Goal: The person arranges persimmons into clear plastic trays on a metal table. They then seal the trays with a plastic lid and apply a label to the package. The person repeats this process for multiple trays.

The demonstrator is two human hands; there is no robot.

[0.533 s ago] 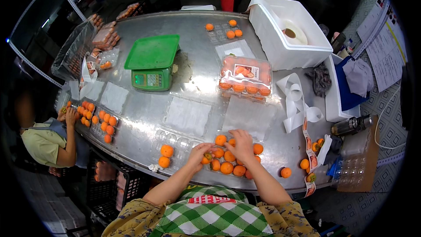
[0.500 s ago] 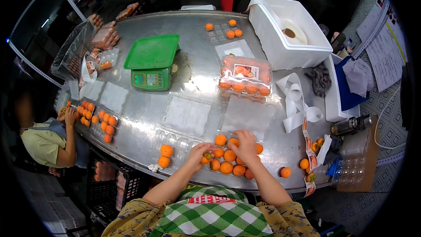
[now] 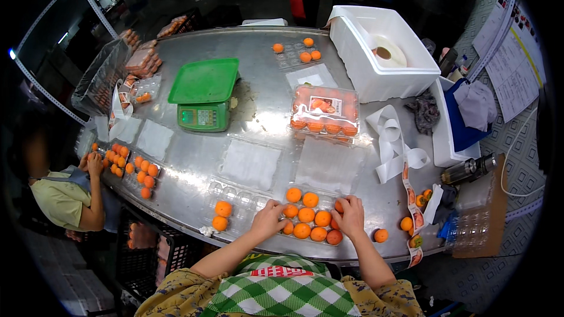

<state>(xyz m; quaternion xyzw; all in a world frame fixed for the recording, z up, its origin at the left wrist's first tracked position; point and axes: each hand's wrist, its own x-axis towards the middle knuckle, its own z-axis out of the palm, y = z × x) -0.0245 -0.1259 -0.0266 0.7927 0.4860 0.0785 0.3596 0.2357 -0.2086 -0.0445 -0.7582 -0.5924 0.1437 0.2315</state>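
Observation:
In front of me is a clear plastic clamshell tray (image 3: 292, 242) filled with rows of orange persimmons (image 3: 306, 215). My left hand (image 3: 268, 218) is at its left side, fingers curled against a persimmon (image 3: 291, 211). At the right side my right hand (image 3: 351, 216) has its fingers closed round another persimmon (image 3: 339, 206), partly hidden by them. The tray's lid (image 3: 329, 165), with a white pad in it, lies open beyond the fruit. To the left, a second clear tray (image 3: 244, 202) holds two persimmons (image 3: 222, 208) in its left column.
A green scale (image 3: 203, 91) stands mid-table. Closed packs of persimmons (image 3: 324, 111) are stacked behind the open lid. A white foam box (image 3: 385, 53) fills the back right; a label strip (image 3: 414, 214) trails down the right. A co-worker (image 3: 64, 199) handles fruit at the left.
My left hand has let go of a persimmon it was turning at the tray's left side. My right hand has moved from the far row to the right edge.

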